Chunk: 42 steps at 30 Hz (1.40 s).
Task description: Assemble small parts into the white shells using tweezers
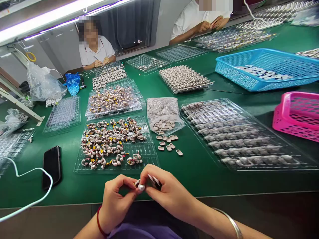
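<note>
My left hand (117,199) pinches a small pale shell-like part (140,187) at the table's near edge. My right hand (167,191) is closed round a thin tool, probably tweezers (155,181), whose tip meets that part. Just beyond my hands lies a clear plastic tray (139,164) heaped with several small wired parts. To its right a few loose beige shells (169,144) lie on the green table (199,166), spilled from an open clear bag (163,114) of the same shells.
A black phone (51,166) and a white cable (30,196) lie at the left. A long clear tray (244,139) of rowed parts sits right, with pink baskets (299,116) and a blue basket (266,68) behind. Two other people work across the table.
</note>
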### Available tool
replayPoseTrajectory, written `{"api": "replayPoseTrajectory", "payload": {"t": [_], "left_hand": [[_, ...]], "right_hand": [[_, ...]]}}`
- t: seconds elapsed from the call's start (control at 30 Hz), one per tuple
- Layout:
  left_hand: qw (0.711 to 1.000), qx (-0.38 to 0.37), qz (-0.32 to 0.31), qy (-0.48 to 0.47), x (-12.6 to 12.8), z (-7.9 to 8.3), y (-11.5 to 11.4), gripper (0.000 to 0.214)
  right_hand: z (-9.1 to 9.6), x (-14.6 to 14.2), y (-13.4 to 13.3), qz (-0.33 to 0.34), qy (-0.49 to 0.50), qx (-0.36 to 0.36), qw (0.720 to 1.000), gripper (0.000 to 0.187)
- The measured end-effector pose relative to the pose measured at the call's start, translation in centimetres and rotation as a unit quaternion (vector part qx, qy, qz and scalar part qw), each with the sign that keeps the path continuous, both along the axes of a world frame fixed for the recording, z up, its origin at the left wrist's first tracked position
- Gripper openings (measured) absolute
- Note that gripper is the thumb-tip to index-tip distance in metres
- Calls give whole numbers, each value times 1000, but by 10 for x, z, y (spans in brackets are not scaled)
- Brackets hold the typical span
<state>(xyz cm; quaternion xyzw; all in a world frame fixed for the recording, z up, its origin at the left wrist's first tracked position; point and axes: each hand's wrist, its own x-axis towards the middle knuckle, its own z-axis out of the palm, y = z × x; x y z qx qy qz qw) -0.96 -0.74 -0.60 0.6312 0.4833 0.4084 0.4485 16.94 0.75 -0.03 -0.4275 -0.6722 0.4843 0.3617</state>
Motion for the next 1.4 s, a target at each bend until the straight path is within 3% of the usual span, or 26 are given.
{"api": "replayPoseTrajectory", "payload": {"t": [0.17, 0.3, 0.43, 0.53, 0.63, 0.73, 1.13, 1.27, 1.4], "left_hand": [[999, -17, -8, 30, -3, 1, 7, 15], [997, -31, 13, 70, -6, -3, 13, 14], [993, -41, 21, 108, -6, -9, 15, 12], [991, -41, 18, 124, -5, -11, 15, 12], [990, -37, 17, 133, -4, -10, 16, 11], [990, -31, 18, 140, -3, -9, 16, 12], [988, -32, 7, 152, -3, -8, 16, 15], [988, -34, 8, 147, -3, -8, 14, 15], [989, -36, 6, 144, -3, -9, 15, 13]], "right_hand": [[-3, 9, -1, 41, -8, 29, 999, 16], [-8, 20, 1, 66, -32, 60, 995, 41], [-12, 22, 0, 79, -107, 131, 982, 50], [-12, 16, -1, 62, -201, 227, 951, 39], [-9, 10, -3, 37, -298, 321, 898, 25], [-5, 5, -5, 30, -357, 388, 849, 23], [1, -10, -17, 25, -457, 470, 755, 23], [1, -11, -19, 24, -460, 474, 750, 25], [0, -10, -17, 18, -434, 457, 776, 21]]}}
